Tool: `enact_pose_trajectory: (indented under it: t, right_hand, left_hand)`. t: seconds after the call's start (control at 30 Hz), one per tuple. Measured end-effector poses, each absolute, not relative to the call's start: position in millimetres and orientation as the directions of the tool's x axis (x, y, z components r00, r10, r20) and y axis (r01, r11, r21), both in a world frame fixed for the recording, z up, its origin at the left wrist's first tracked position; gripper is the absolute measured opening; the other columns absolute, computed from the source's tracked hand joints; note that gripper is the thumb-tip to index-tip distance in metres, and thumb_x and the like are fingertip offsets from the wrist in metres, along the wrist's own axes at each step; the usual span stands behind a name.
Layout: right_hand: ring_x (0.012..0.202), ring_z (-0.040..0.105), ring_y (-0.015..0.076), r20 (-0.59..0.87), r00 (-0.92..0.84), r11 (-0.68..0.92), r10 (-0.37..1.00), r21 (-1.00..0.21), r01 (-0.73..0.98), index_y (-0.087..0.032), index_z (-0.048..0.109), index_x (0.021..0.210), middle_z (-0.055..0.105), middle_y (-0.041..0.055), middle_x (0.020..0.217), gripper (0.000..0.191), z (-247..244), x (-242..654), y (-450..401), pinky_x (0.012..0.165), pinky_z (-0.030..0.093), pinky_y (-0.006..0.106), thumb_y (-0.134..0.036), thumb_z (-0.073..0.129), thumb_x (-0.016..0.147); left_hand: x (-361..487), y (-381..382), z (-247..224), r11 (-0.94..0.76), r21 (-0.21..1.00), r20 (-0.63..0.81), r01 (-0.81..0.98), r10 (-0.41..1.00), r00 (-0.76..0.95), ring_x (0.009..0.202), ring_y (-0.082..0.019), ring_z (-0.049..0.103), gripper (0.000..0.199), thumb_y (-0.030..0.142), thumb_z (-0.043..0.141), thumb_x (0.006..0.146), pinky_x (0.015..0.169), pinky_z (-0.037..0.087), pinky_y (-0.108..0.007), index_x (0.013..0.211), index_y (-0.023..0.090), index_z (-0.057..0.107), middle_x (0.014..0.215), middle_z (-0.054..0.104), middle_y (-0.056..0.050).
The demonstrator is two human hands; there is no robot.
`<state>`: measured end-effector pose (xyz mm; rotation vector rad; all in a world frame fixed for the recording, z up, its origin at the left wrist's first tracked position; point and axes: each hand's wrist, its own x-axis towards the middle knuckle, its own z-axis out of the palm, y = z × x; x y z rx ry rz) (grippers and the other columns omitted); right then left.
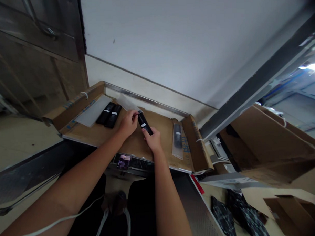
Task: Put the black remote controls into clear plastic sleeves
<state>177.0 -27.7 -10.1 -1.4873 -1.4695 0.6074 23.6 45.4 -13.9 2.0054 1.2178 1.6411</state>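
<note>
While a cardboard tray [85, 135] sits below a white wall [155, 45], the right hand [152, 138] grips the near end of a black handheld device [144, 122] pointing toward the tray's far edge; the left hand [128, 123], fingers bunched narrow, is at its far end, exact hold unclear.

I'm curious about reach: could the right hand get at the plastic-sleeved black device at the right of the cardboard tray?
Probably yes: nothing visible stands between the right hand and the sleeved device on the cardboard tray. That hand holds another black device, so it would likely have to let go first.
</note>
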Motion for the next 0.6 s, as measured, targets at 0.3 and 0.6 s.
enact_pose_trajectory:
  t: [0.3,0.6]
  right_hand:
    - [0.069,0.054,0.016,0.412,0.074,0.257,0.908,-0.688,0.678,-0.018,0.067,0.076,0.059,0.002,0.074,0.023,-8,173,-30,0.065,0.04,0.027,-0.039,0.061,0.083]
    - [0.065,0.054,0.0155,0.367,0.123,0.227,0.922,-0.772,0.594,-0.018,0.062,0.075,0.057,0.0005,0.067,0.026,-16,178,-25,0.06,0.042,0.026,-0.043,0.061,0.082]
  left_hand:
    - [21,48,-14,-0.57,0.652,0.672,0.5,0.739,-0.034,0.087,-0.021,0.058,0.009,0.02,0.046,0.093,0.082,0.048,-0.035,0.091,0.019,0.054,0.091,0.061,-0.009]
    - [30,39,-9,-0.705,0.593,0.689,0.389,0.694,0.208,0.084,-0.019,0.054,0.01,0.018,0.043,0.092,0.081,0.047,-0.034,0.086,0.02,0.051,0.087,0.057,-0.005]
